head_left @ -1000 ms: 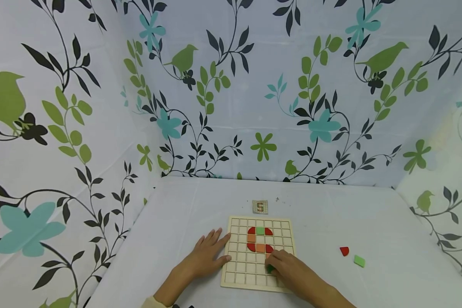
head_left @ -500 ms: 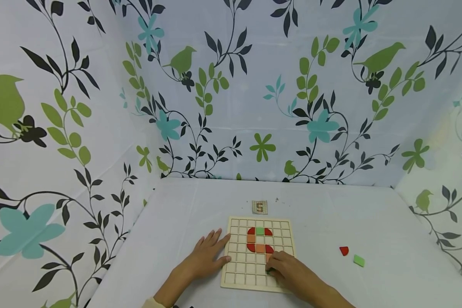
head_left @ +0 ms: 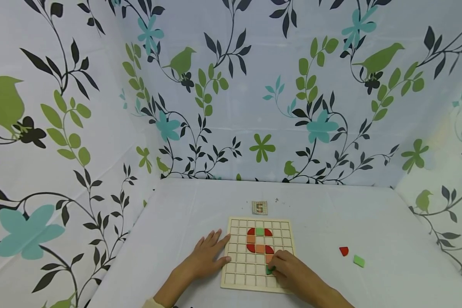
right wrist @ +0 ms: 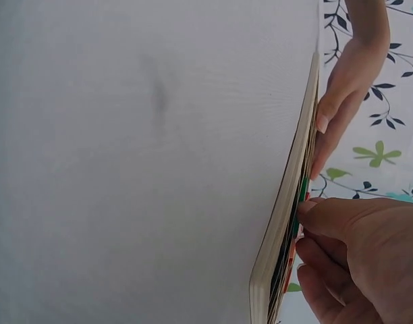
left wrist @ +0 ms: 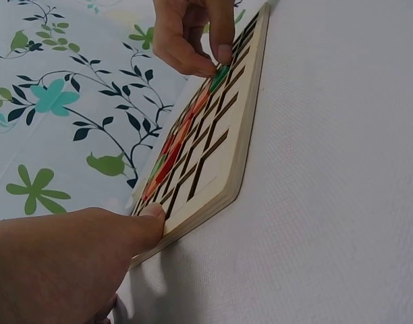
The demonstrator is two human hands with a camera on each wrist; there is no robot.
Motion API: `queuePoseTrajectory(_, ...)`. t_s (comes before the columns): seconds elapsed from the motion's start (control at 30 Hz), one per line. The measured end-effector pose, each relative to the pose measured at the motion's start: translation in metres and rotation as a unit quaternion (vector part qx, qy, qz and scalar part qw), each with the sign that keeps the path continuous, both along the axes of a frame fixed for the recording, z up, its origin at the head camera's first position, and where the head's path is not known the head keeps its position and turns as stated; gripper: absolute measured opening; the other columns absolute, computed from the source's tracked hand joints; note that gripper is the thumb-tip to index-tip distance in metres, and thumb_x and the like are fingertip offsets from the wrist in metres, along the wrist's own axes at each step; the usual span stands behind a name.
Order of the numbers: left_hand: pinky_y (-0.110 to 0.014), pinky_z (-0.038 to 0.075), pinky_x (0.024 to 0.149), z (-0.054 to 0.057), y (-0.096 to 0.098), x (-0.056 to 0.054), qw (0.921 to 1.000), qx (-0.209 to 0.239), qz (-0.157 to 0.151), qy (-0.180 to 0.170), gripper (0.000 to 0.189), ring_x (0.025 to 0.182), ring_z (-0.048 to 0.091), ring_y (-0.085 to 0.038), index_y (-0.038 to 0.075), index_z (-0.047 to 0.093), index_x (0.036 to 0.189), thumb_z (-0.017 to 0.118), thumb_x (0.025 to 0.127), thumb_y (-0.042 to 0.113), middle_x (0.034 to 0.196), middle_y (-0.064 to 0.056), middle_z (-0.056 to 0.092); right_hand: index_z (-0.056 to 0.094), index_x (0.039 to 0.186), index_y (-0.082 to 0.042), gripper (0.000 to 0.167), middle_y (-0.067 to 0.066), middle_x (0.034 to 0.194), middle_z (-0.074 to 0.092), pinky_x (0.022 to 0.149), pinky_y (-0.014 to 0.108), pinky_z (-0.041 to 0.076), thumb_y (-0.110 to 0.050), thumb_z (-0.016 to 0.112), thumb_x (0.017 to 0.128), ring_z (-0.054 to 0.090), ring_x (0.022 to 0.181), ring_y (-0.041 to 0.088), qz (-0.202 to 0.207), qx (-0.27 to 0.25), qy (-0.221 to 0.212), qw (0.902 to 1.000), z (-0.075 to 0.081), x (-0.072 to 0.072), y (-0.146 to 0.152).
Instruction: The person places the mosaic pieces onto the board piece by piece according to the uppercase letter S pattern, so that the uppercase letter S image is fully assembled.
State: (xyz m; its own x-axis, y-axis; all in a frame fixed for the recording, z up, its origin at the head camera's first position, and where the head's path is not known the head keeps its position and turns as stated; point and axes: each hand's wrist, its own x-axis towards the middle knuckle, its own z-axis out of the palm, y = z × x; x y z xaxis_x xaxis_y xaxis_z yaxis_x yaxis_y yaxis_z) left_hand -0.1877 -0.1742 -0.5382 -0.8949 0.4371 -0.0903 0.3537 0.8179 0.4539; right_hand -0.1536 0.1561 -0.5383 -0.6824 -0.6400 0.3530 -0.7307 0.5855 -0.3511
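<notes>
A wooden grid board [head_left: 240,273] lies on the white table, bearing red rounded tiles [head_left: 251,248], orange square tiles [head_left: 260,248] and a light green tile [head_left: 259,231] in a curved line. My left hand [head_left: 205,257] lies spread at the board's left edge, thumb and fingertip touching the rim. With thumb and finger my right hand [head_left: 294,273] pinches a small dark green tile [head_left: 269,270] at a cell below the orange one; its exact shape is partly covered. In the left wrist view that green tile [left wrist: 218,78] sits at board level under the right fingertips.
Right of the board lie a loose red rounded tile [head_left: 344,251] and a loose light green tile [head_left: 359,261]. Behind the board is a small square card [head_left: 259,208] with an S- or 5-like figure. Patterned cloth [head_left: 223,128] walls off the table's back and sides.
Right fingers shift slightly over the dark green tile, and more of it shows now than half a second ago. The left hand and the board stay where they were.
</notes>
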Motion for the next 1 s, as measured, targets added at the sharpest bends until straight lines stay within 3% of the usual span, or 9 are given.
queuePoseTrajectory(0.23,-0.069,0.016,0.126,-0.001,-0.001,-0.001,1.0000,-0.002,0.000,0.000,0.074,0.161,0.019,-0.044,0.018,0.036,0.166,0.055,0.106,0.056,0.174,-0.018,0.023,0.075,0.097,-0.018,0.019,-0.013,0.100,0.063,0.080,0.018,0.056,-0.004,0.084,0.089,0.059,0.093,0.002,0.007,-0.009,0.014,0.9998,-0.002,-0.001,0.001)
queuePoseTrajectory(0.4,-0.069,0.016,0.126,0.000,0.000,-0.001,1.0000,0.004,0.001,-0.003,0.074,0.161,0.019,-0.044,0.018,0.036,0.166,0.055,0.106,0.056,0.174,-0.019,0.023,0.076,0.103,-0.019,0.015,-0.015,0.106,0.063,0.090,0.028,0.060,-0.010,0.081,0.093,0.061,0.101,0.006,-0.062,0.024,-0.038,0.9971,0.008,-0.005,0.011)
queuePoseTrajectory(0.53,-0.070,0.017,0.126,0.000,0.000,-0.001,1.0000,0.002,0.001,-0.005,0.074,0.161,0.019,-0.044,0.018,0.036,0.166,0.055,0.106,0.057,0.174,-0.019,0.023,0.075,0.113,-0.020,0.018,-0.015,0.112,0.063,0.101,0.039,0.058,-0.015,0.079,0.096,0.063,0.112,0.011,-0.175,0.009,-0.114,0.9779,0.018,-0.013,0.037)
queuePoseTrajectory(0.63,-0.070,0.017,0.126,0.000,0.000,0.000,1.0000,0.000,0.000,-0.005,0.074,0.161,0.019,-0.044,0.018,0.036,0.166,0.055,0.106,0.057,0.174,-0.019,0.023,0.073,0.120,-0.014,0.026,-0.006,0.118,0.066,0.101,0.047,0.057,-0.014,0.080,0.095,0.065,0.116,0.020,-0.235,-0.016,-0.124,0.9640,0.025,-0.017,0.067)
queuePoseTrajectory(0.77,-0.070,0.017,0.126,0.000,0.000,-0.001,1.0000,0.001,0.000,-0.002,0.074,0.161,0.020,-0.045,0.018,0.036,0.166,0.056,0.106,0.057,0.174,-0.019,0.023,0.067,0.128,-0.002,0.037,0.015,0.123,0.065,0.094,0.057,0.057,-0.013,0.079,0.095,0.065,0.113,0.036,-0.273,-0.033,-0.125,0.9532,0.028,-0.016,0.115)
queuePoseTrajectory(1.0,-0.070,0.017,0.126,-0.001,0.000,-0.002,1.0000,0.002,0.002,-0.008,0.075,0.161,0.019,-0.044,0.019,0.036,0.166,0.056,0.105,0.058,0.174,-0.019,0.024,0.056,0.138,0.009,0.057,0.033,0.129,0.057,0.100,0.066,0.050,-0.025,0.077,0.097,0.058,0.119,0.049,-0.338,-0.028,-0.225,0.9133,0.013,-0.008,0.178)
